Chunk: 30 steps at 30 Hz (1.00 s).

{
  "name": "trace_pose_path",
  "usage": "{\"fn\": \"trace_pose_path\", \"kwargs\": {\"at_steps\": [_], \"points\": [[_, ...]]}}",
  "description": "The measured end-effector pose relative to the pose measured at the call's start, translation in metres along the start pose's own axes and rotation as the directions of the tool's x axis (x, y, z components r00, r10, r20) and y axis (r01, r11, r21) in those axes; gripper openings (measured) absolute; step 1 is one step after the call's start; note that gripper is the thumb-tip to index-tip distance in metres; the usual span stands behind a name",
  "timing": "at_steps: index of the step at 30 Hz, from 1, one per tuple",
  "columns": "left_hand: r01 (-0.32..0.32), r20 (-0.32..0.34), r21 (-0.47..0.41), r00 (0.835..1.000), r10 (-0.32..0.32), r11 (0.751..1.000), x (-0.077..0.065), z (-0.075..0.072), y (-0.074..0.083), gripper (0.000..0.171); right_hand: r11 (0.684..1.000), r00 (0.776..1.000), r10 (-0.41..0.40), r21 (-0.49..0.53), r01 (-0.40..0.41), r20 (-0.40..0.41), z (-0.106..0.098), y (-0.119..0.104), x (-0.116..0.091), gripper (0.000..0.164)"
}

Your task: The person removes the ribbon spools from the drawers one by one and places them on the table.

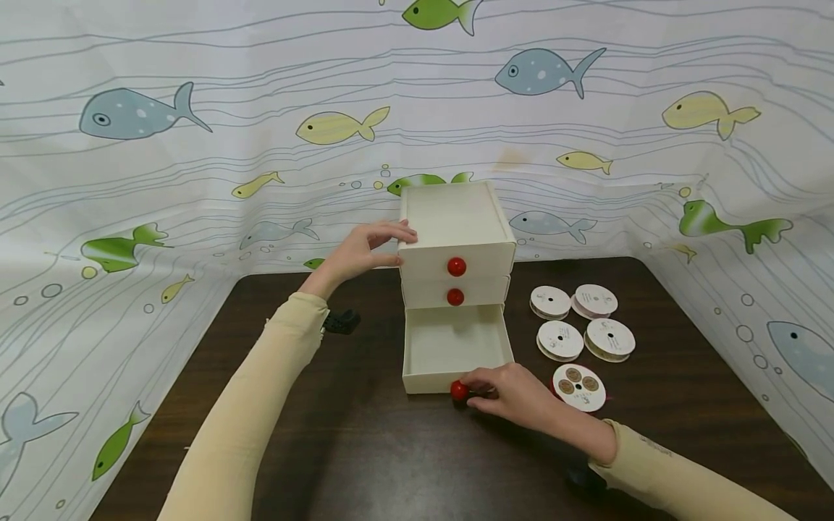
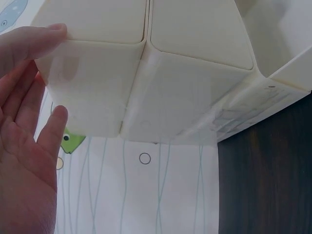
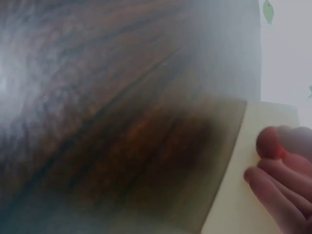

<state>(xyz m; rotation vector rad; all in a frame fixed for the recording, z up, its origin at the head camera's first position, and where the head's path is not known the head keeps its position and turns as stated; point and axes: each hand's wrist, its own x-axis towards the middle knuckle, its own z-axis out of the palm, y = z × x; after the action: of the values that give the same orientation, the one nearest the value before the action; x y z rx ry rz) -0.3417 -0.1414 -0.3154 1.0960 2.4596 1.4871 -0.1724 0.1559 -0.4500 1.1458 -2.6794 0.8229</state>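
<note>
A small cream drawer unit (image 1: 456,217) with three drawers and red knobs stands at the table's middle back. Its bottom drawer (image 1: 417,347) is pulled out, and I see nothing inside it. My left hand (image 1: 365,250) touches the unit's upper left edge, fingers extended on the top and thumb at the side; the left wrist view has this hand (image 2: 29,117) beside the cream casing. With my right hand (image 1: 515,394) I pinch the round red knob (image 1: 459,391) on the bottom drawer's front. In the right wrist view, fingertips touch the knob (image 3: 269,143), partly hiding it.
Several ribbon spools with white faces, one of them this spool (image 1: 578,387), lie right of the drawers, close to my right forearm. A black object (image 1: 342,321) sits by my left wrist. A fish-patterned sheet (image 1: 260,145) surrounds the dark wooden table (image 1: 365,456).
</note>
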Motion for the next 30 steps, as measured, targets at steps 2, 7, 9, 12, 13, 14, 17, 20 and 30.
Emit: {"fn": "trace_pose_path", "kwargs": {"at_steps": [2, 7, 9, 12, 13, 14, 17, 20, 30], "points": [[-0.003, 0.001, 0.005, 1.000, 0.003, 1.000, 0.000, 0.000, 0.000, 0.038, 0.998, 0.998, 0.001, -0.058, -0.005, -0.066, 0.004, 0.000, 0.001, 0.026], [0.003, 0.001, 0.015, 1.000, -0.003, 1.000, -0.001, 0.000, -0.002, 0.036, 0.995, 0.985, 0.031, -0.086, -0.046, -0.172, 0.011, -0.001, 0.003, 0.021], [0.001, 0.000, 0.018, 1.000, -0.001, 1.000, -0.001, 0.000, -0.002, 0.036, 0.995, 0.981, 0.061, -0.066, -0.074, -0.185, 0.013, -0.001, 0.005, 0.020], [-0.010, 0.005, 0.020, 1.000, 0.010, 1.000, 0.000, -0.001, -0.003, 0.036, 0.992, 0.974, 0.116, -0.025, -0.123, -0.192, 0.013, -0.001, 0.008, 0.020], [-0.014, 0.006, 0.017, 1.000, 0.013, 1.000, 0.000, -0.001, -0.003, 0.036, 0.991, 0.972, 0.132, -0.012, -0.137, -0.192, 0.013, 0.000, 0.009, 0.020], [-0.017, 0.006, 0.014, 1.000, 0.017, 1.000, 0.000, -0.001, -0.003, 0.036, 0.989, 0.970, 0.146, -0.002, -0.149, -0.193, 0.013, 0.000, 0.010, 0.020], [-0.024, 0.006, 0.004, 1.000, 0.024, 1.000, 0.000, -0.001, -0.004, 0.037, 0.984, 0.964, 0.177, 0.029, -0.175, -0.200, 0.013, 0.004, 0.013, 0.020], [-0.027, 0.004, -0.004, 1.000, 0.027, 1.000, 0.000, 0.000, -0.003, 0.037, 0.980, 0.957, 0.199, 0.052, -0.192, -0.212, 0.012, 0.008, 0.016, 0.019], [-0.003, 0.001, 0.005, 1.000, 0.003, 1.000, 0.000, 0.001, 0.000, 0.038, 0.970, 0.945, 0.234, 0.127, -0.209, -0.228, 0.012, 0.025, 0.028, 0.017]]}}
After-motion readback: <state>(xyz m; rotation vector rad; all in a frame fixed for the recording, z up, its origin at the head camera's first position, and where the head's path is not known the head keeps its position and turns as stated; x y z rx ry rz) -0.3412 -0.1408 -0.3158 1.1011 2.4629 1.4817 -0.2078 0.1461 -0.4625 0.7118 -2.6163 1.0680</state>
